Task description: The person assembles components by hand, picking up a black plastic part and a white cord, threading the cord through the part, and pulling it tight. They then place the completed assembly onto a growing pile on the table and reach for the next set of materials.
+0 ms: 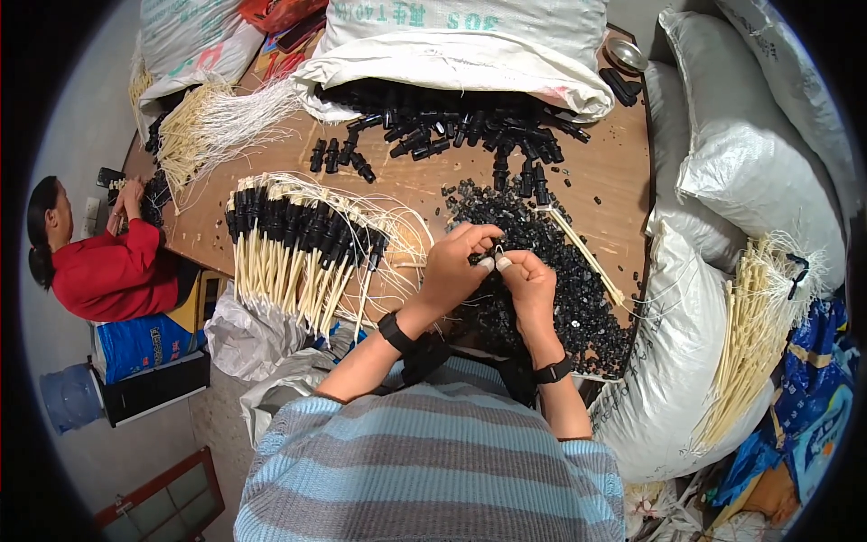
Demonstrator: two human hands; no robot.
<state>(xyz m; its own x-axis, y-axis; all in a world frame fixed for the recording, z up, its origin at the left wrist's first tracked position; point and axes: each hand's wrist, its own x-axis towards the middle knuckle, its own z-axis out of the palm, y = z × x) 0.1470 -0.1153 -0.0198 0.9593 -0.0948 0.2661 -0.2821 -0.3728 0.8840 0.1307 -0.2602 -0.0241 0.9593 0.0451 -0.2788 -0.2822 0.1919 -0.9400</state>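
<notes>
My left hand (459, 262) and my right hand (529, 282) meet over a heap of small black plastic pieces (578, 303). Thumbs and fingers of both are pinched together, the tips almost touching. A thin pale bit shows between them, too small to name. To the left lies a row of cream-coloured sticks with black plastic sleeves (298, 230) on their upper ends, white strings trailing from them. A few bare cream sticks (587, 255) rest on the heap, right of my right hand.
An open white woven sack (461, 59) spills black plastic connectors (470, 126) across the wooden table (203, 230). White-stringed stick bundles (194, 131) lie at the far left. Full sacks (745, 135) and another stick bundle (750, 348) crowd the right side. A person in red (113, 266) works at the left edge.
</notes>
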